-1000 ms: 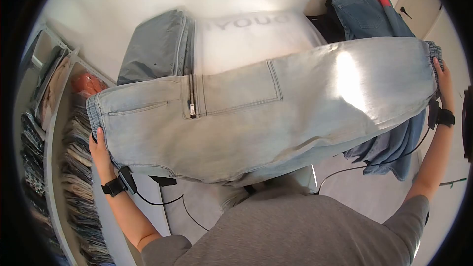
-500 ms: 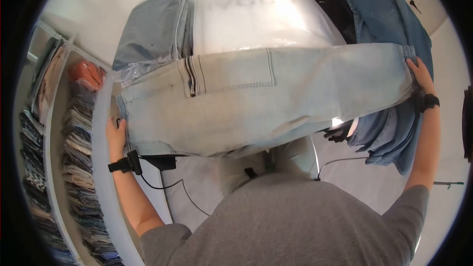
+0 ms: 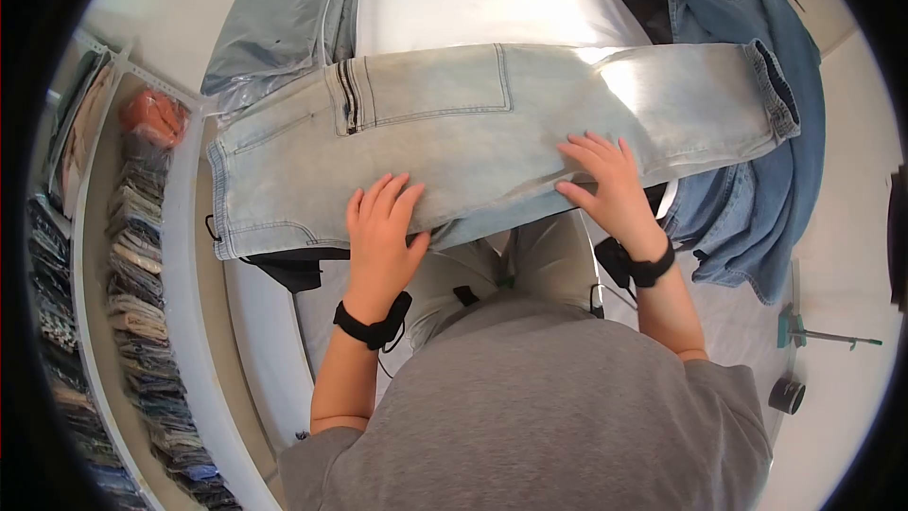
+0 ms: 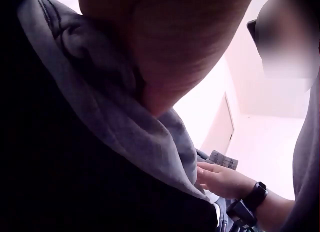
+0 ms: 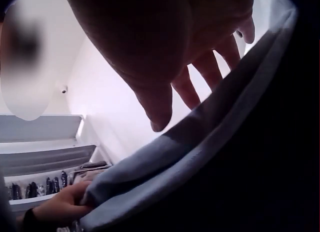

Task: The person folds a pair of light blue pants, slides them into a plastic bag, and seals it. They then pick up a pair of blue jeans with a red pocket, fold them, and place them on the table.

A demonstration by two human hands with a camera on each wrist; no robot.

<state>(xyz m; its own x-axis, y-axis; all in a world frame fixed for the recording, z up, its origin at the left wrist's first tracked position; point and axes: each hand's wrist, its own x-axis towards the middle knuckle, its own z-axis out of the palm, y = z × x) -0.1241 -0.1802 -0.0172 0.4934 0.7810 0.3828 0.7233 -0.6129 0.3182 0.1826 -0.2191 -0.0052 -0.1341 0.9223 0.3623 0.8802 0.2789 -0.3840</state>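
One pair of pale denim trousers (image 3: 454, 147) before me, stretching nine o'clock through twelve to two. My left hand (image 3: 378, 237) at nine, by near edge; my right hand (image 3: 613, 187) between two and three, over cloth. Fingers (image 3: 381, 197) of both straight, slightly apart. Zip (image 3: 348, 99) near eleven. Beyond: bagged grey garment (image 3: 270, 24) near eleven, whitish bag (image 3: 492, 5) at twelve, darker blue denim (image 3: 724, 14) near two.
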